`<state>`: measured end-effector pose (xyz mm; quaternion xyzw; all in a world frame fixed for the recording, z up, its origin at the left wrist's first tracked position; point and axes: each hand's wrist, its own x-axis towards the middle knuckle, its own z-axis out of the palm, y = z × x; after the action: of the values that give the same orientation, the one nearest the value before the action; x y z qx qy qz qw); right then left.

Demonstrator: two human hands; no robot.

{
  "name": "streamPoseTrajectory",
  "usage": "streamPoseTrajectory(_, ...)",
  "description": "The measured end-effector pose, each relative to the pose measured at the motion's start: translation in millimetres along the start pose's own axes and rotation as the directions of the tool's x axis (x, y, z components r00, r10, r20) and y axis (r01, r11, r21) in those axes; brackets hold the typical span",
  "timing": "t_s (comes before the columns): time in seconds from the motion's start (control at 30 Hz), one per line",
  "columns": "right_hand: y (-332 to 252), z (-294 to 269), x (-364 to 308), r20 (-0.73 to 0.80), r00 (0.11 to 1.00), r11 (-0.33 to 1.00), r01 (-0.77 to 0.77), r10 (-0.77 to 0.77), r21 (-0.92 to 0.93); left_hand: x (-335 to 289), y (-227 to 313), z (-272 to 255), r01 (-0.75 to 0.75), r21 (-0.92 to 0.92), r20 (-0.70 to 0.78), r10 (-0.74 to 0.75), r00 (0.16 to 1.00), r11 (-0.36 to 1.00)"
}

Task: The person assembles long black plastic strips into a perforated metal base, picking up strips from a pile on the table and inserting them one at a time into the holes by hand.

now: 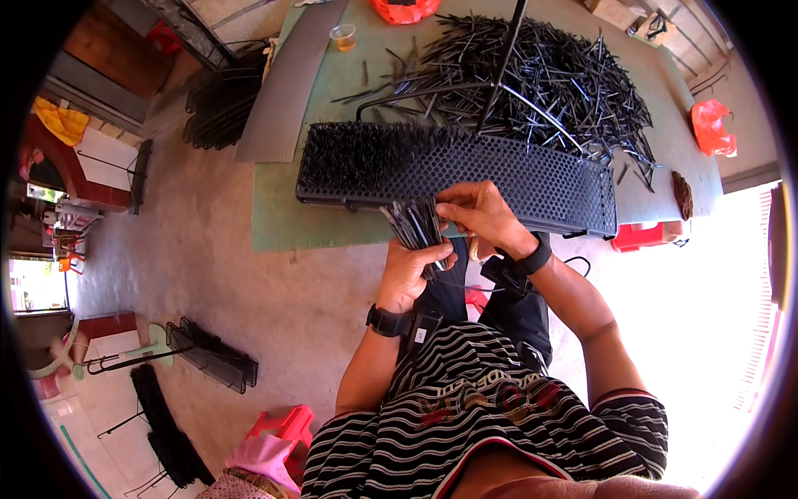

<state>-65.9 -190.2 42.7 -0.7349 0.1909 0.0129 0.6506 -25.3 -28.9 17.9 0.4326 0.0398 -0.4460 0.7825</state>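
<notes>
My left hand (413,268) is closed around a bundle of thin black strips (407,223), their ends fanning upward. At the bundle's upper right, my right hand (485,214) pinches a strip between thumb and fingers; the strip itself is mostly hidden. Just beyond both hands lies a long black perforated panel (499,176) on the table's near edge. Dense bristle-like strips (345,158) stand in its left part, while the holes to the right are bare. A black wire frame (428,88) rises from the panel's far side.
A large heap of loose black strips (549,83) covers the green table (278,208) behind the panel. A grey sheet (291,91), a cup of amber liquid (342,37) and red plastic bags (713,126) lie around it. More bristled panels (212,353) stand on the floor at left.
</notes>
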Motion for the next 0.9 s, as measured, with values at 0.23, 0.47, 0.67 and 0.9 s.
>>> streamPoseTrajectory(0.23,-4.4,4.8,6.0,-0.066,0.998,0.999,-0.023,0.021,-0.023,12.3,-0.7,-8.8,-0.039,0.189,-0.017,0.043,0.999,0.981)
streamPoseTrajectory(0.47,5.7,2.3,16.6,-0.119,0.992,0.993,-0.024,0.038,0.115,18.4,0.4,-0.5,0.021,-0.072,-0.118,-0.029,0.993,0.997)
streamPoseTrajectory(0.67,3.4,4.2,18.2,-0.112,0.99,0.992,-0.071,0.083,0.101,22.2,-3.7,-1.6,-0.047,-0.024,-0.183,0.042,0.982,0.999)
streamPoseTrajectory(0.9,4.2,9.9,18.6,-0.184,0.983,1.0,-0.017,0.017,0.0,22.6,-8.7,-4.8,-0.107,0.041,-0.142,0.112,0.984,0.993)
